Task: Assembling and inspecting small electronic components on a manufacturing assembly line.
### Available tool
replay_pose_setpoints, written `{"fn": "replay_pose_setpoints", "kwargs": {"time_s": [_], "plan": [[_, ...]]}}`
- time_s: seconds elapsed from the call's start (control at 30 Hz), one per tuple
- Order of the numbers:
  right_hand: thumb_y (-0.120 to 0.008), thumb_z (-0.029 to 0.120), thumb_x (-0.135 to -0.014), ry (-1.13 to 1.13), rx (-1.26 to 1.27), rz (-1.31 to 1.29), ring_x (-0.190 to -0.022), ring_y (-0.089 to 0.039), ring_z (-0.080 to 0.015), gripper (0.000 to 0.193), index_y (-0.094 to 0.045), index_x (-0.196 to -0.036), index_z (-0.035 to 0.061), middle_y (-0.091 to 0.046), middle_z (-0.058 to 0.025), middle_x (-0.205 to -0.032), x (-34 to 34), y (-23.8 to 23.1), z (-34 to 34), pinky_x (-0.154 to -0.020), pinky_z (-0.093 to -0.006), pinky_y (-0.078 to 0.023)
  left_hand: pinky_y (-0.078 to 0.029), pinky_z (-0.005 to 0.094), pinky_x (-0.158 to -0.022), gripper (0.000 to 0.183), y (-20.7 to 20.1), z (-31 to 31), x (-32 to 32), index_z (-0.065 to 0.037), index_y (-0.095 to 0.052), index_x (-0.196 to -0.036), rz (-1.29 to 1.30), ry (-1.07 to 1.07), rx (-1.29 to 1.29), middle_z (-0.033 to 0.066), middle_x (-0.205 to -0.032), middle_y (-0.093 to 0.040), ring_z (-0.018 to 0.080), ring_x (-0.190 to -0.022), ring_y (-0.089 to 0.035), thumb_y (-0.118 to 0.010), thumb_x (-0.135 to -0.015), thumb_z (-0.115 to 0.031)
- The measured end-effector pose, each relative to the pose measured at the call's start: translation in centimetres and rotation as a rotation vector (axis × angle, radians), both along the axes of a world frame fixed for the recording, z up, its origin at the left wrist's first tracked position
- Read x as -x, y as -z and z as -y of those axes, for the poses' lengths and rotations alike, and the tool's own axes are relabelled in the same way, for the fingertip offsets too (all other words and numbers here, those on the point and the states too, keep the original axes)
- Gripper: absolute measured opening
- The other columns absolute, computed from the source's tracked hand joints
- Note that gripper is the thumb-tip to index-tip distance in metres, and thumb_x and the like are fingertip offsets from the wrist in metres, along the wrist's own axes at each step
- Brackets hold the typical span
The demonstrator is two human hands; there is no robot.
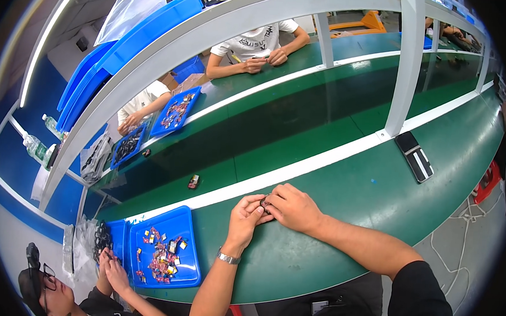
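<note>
My left hand (244, 221), with a metal watch on its wrist, and my right hand (294, 208) meet over the green bench. Between their fingertips they pinch a small dark part (264, 204), mostly covered by the fingers, so its kind cannot be made out. To the left of my left hand lies a blue tray (188, 272). Scattered in it are small red, yellow and white electronic pieces (164, 263).
A black phone-like case (414, 157) lies on the bench (337, 191) at right. A white rail (298, 167) and post (405, 69) border the sunken green strip, where one small part (193, 182) sits. A co-worker's hands (114, 270) work at left; two people sit opposite.
</note>
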State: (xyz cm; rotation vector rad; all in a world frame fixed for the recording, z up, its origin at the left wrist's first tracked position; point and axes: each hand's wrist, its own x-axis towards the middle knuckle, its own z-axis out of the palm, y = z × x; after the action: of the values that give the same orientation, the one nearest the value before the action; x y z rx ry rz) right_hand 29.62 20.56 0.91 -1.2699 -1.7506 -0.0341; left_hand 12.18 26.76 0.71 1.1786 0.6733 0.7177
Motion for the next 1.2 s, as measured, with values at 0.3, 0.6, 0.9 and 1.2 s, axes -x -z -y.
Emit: {"fn": "replay_pose_setpoints", "kwargs": {"time_s": [0.3,0.6,0.9,1.2], "plan": [[-0.073,0.011,-0.079,0.073,0.012,0.060,-0.078,-0.059,-0.0225,0.013,-0.065,-0.089,0.0060,-0.058,-0.0048,-0.085,0.5,0.2,0.1,-0.063,-0.0333,-0.054,-0.059,0.0355,-0.089,0.024,0.0,0.1,-0.1,0.003,-0.049,-0.122,-0.038,-0.004,-0.029,0.0140,-0.113,-0.065,0.0199,-0.102,-0.066,-0.051,-0.098,0.002],[-0.074,0.005,-0.077,0.060,-0.004,-0.020,-0.082,-0.060,-0.0229,0.015,-0.065,-0.089,0.0036,-0.058,-0.0063,-0.091,0.4,-0.5,0.4,-0.065,-0.0326,-0.055,-0.060,0.0349,-0.088,0.025,0.1,0.2,0.0,0.002,-0.049,-0.122,0.022,-0.011,-0.029,0.0142,-0.114,-0.065,0.0204,-0.102,-0.066,-0.053,-0.098,0.001],[-0.072,0.004,-0.082,-0.070,0.135,-0.408,-0.069,-0.063,-0.0204,0.017,-0.064,-0.097,0.0029,-0.060,-0.0094,-0.093,-0.1,-0.2,-0.1,-0.063,-0.0322,-0.055,-0.061,0.0350,-0.087,0.025,0.6,-0.1,0.0,0.002,-0.049,-0.122,0.058,0.024,-0.040,0.0165,-0.116,-0.065,0.0220,-0.104,-0.067,-0.054,-0.097,0.000],[-0.074,0.007,-0.082,-0.015,0.410,-0.690,-0.073,-0.064,-0.0120,0.019,-0.063,-0.096,0.0012,-0.067,-0.0076,-0.082,-2.1,0.9,-2.2,-0.068,-0.0279,-0.053,-0.060,0.0326,-0.083,0.030,0.8,0.2,-0.6,0.003,-0.051,-0.126,0.024,-0.139,-0.200,0.0161,-0.120,-0.065,0.0216,-0.103,-0.067,-0.055,-0.097,-0.002]]}}
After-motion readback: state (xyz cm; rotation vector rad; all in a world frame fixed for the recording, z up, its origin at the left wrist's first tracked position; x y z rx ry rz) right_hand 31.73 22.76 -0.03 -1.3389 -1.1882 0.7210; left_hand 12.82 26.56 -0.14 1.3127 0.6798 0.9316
